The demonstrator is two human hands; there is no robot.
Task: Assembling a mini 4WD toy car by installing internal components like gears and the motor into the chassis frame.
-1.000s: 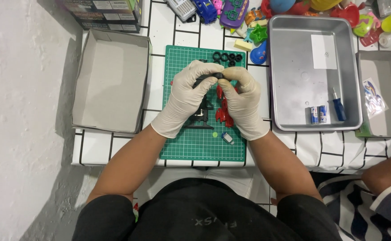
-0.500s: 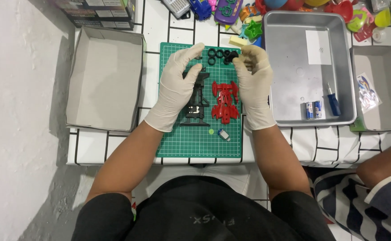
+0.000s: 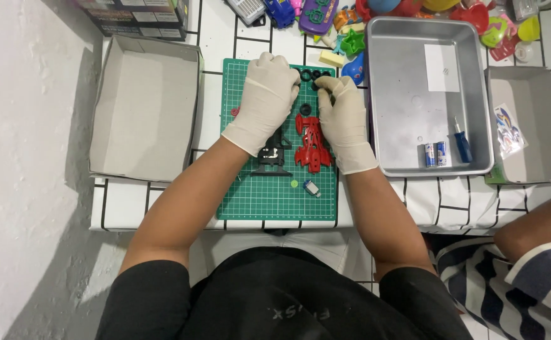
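Note:
Both of my hands wear white gloves and rest at the far end of a green cutting mat (image 3: 269, 201). My left hand (image 3: 266, 101) is curled into a loose fist beside a row of small black tyres (image 3: 307, 75); its fingertips are hidden. My right hand (image 3: 344, 116) pinches one black tyre at the right end of that row. Between my wrists lie a red toy car body (image 3: 311, 146) and a black chassis (image 3: 272, 155). A loose black wheel (image 3: 305, 109) sits just above the red body. A small green part (image 3: 294, 184) and a small silver-blue piece (image 3: 312, 187) lie nearer to me.
A metal tray (image 3: 414, 38) on the right holds two batteries (image 3: 434, 154), a blue screwdriver (image 3: 461, 145) and a white slip. An open cardboard box (image 3: 143, 107) stands left; another box (image 3: 533, 101) with a sticker sheet stands far right. Colourful toys (image 3: 351, 19) crowd the back. Another person's arm (image 3: 533, 230) shows at lower right.
Both hands left the car parts in the mat's middle and moved away from me to the row of tyres. The red body and black chassis now lie uncovered on the mat.

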